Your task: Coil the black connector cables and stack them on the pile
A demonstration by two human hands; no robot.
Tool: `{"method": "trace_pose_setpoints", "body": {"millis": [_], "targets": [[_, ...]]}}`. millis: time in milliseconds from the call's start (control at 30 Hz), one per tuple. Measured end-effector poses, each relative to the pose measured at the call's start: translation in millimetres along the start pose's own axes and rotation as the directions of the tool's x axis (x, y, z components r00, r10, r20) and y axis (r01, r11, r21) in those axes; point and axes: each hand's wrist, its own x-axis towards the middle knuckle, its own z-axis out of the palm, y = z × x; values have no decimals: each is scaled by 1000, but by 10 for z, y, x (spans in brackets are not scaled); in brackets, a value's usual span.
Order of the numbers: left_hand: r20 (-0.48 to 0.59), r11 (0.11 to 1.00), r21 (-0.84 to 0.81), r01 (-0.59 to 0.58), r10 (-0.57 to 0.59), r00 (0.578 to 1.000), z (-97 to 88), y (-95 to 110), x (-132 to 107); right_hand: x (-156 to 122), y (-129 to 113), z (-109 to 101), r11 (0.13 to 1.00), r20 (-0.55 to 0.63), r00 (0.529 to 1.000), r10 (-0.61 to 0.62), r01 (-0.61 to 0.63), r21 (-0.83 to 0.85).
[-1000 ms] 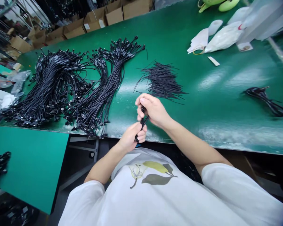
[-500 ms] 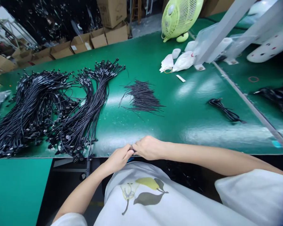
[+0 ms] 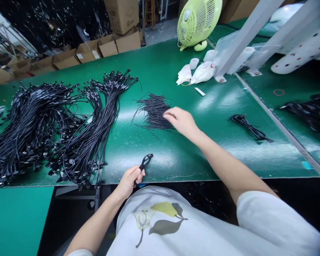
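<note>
My left hand (image 3: 130, 180) is closed around a black cable (image 3: 145, 161) folded into a small bundle, its looped end sticking up past my thumb near the table's front edge. My right hand (image 3: 181, 121) reaches over the right side of a pile of thin black ties (image 3: 156, 111). Its fingers are drawn together at the pile, and whatever is between the tips is too small to make out. Left of the pile lies a bunch of long black cables (image 3: 106, 110) with connectors at the ends. A larger heap of similar cables (image 3: 34, 121) spreads farther left.
The green table (image 3: 176, 160) carries a tied cable bundle (image 3: 250, 127) at right and more dark cables (image 3: 309, 113) beyond a metal strip. A green fan (image 3: 198, 21), white bags (image 3: 202, 73) and a grey post (image 3: 245, 39) stand at the back. Cardboard boxes (image 3: 88, 51) line the far edge.
My hands were together at the table edge. My right hand has moved away, forward to the tie pile. My left hand keeps the folded cable, which now shows more clearly.
</note>
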Motion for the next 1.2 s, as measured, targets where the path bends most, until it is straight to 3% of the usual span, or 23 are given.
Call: {"method": "trace_pose_setpoints", "body": {"millis": [67, 100, 200, 333, 533, 733, 800, 900, 967, 1033, 1133, 1200], "targets": [[-64, 988, -151, -14, 4, 998, 48, 11, 15, 198, 280, 23, 965, -191, 964, 184, -214, -151], [-80, 978, -208, -22, 6, 997, 73, 22, 27, 256, 375, 56, 941, -208, 955, 210, -255, -221], [-100, 953, -299, -40, 10, 995, 134, 64, 57, 270, 462, 144, 905, -202, 958, 203, -263, -334], [-90, 935, -351, -45, 14, 996, 176, 116, 59, 78, 326, 119, 911, -325, 933, 155, -262, -319], [-69, 929, -362, -72, 50, 996, 244, 197, 68, -147, 213, 102, 927, -341, 936, 90, -204, -316], [-55, 922, -377, -92, 77, 996, 274, 192, 41, -288, 56, 80, 984, -369, 918, 145, -173, -44], [-58, 914, -390, -111, 96, 994, 292, 192, 24, -393, -125, 169, 992, -305, 944, 126, -122, 34], [-53, 906, -399, -142, 132, 990, 318, 193, 22, -606, -486, 440, 966, -75, 996, 52, -31, 256], [-75, 917, -353, -186, 170, 983, 308, 173, 40, -751, -711, 629, 895, 50, 999, -7, -16, 446], [-132, 936, -223, -271, 247, 960, 264, 132, 65, -863, -866, 751, 869, 42, 997, -62, 33, 494], [-215, 907, 173, -384, 416, 884, 166, 64, 87, -933, -950, 784, 956, -113, 966, -230, 247, 158], [-197, 797, 461, -391, 522, 830, 110, 47, 82, -917, -947, 738, 896, -158, 887, -435, 408, -177]]}}
